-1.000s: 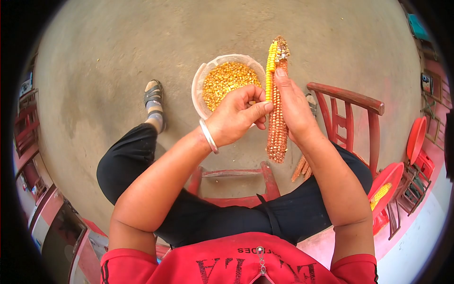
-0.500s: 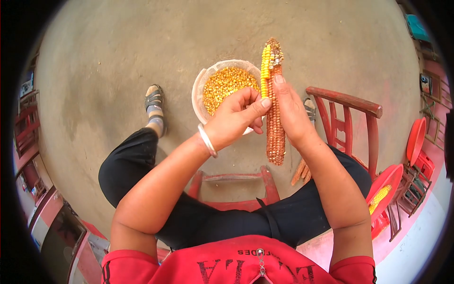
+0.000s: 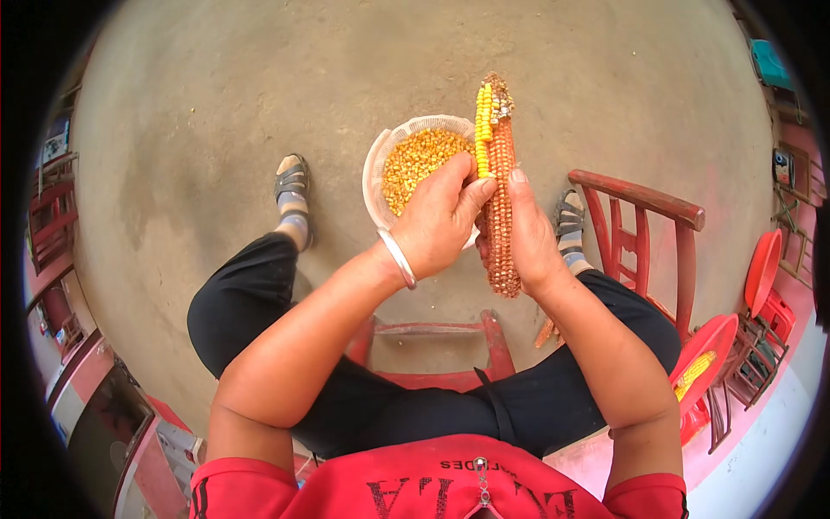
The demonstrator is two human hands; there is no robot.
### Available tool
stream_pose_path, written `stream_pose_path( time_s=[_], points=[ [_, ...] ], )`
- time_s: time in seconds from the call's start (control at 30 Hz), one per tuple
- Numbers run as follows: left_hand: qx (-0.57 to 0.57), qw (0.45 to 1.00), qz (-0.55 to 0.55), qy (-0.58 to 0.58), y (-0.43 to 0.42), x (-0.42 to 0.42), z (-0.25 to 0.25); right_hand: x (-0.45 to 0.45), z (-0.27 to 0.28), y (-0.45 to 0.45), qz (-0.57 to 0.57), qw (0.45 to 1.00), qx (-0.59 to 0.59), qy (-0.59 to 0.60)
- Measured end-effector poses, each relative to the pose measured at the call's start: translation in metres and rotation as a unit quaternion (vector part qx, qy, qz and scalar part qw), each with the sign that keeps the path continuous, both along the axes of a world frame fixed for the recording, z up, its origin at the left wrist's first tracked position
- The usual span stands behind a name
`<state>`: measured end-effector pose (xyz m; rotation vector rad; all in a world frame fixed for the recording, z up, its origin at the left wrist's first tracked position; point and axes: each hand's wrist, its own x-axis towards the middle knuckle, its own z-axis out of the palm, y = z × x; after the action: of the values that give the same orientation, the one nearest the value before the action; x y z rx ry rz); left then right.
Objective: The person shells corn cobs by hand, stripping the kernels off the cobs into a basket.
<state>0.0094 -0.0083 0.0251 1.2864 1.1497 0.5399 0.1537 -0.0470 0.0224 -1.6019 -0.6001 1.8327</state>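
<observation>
A corn cob [image 3: 501,216], mostly stripped to its reddish core, stands lengthwise between my hands above the floor. Yellow kernels [image 3: 483,130] remain in a narrow strip along its upper left side, and its far tip looks dark and mouldy. My right hand [image 3: 538,233] is wrapped round the cob from the right, thumb along its length. On the other side, my left hand [image 3: 439,212] is closed at the lower end of the kernel strip, thumb and curled forefinger pressed against it. Partly behind my left hand stands a pale basket [image 3: 374,177] holding loose kernels [image 3: 424,160].
A red wooden chair [image 3: 640,199] stands at the right, with bare cobs [image 3: 546,332] on the floor near my leg. Farther right, a red basin [image 3: 711,350] holds yellow corn ears [image 3: 694,374]. A red stool frame [image 3: 497,346] shows between my legs.
My left thumb and forefinger have closed more tightly against the kernel strip. The cob has shifted slightly, and the whole view has moved a little.
</observation>
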Motion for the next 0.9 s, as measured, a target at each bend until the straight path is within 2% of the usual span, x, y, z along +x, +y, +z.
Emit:
stream_pose_path(
  time_s=[0.17,0.23,0.3,0.37,0.47,0.53,0.6,0.7,0.73,0.8,0.9],
  points=[
    [-0.024,0.999,-0.019,-0.034,0.003,-0.004,0.001,0.000,0.007,0.003,-0.005,0.998,-0.050,0.043],
    [-0.022,0.998,-0.039,-0.042,0.004,-0.007,-0.003,0.003,0.009,0.003,-0.019,0.988,-0.092,0.123],
    [-0.020,0.997,-0.059,-0.050,0.004,-0.010,-0.003,0.003,0.013,0.003,-0.022,0.986,-0.093,0.135],
    [-0.123,0.981,-0.061,-0.138,0.005,-0.012,0.000,0.004,0.012,0.001,-0.025,0.984,-0.094,0.148],
    [-0.191,0.962,-0.023,-0.193,0.001,-0.013,-0.011,0.006,0.004,-0.002,-0.008,0.988,-0.084,0.128],
    [-0.223,0.952,0.013,-0.209,0.002,-0.012,-0.009,0.005,0.004,0.000,0.023,0.999,-0.040,-0.003],
    [-0.256,0.939,0.048,-0.225,0.002,-0.009,-0.010,0.002,0.009,0.002,0.027,0.999,-0.013,-0.026],
    [-0.233,0.951,0.074,-0.188,-0.003,-0.001,-0.014,-0.004,0.009,0.001,0.047,0.997,0.021,-0.063],
    [-0.149,0.978,0.092,-0.109,-0.006,0.003,-0.016,-0.006,0.008,-0.002,0.063,0.995,0.028,-0.077],
    [0.046,0.993,0.110,0.024,-0.012,0.010,-0.018,-0.008,0.005,-0.007,0.057,0.996,0.013,-0.060],
    [0.091,0.989,0.112,0.043,-0.018,0.011,-0.017,-0.009,0.004,-0.010,0.044,0.998,0.001,-0.039]
  ],
)
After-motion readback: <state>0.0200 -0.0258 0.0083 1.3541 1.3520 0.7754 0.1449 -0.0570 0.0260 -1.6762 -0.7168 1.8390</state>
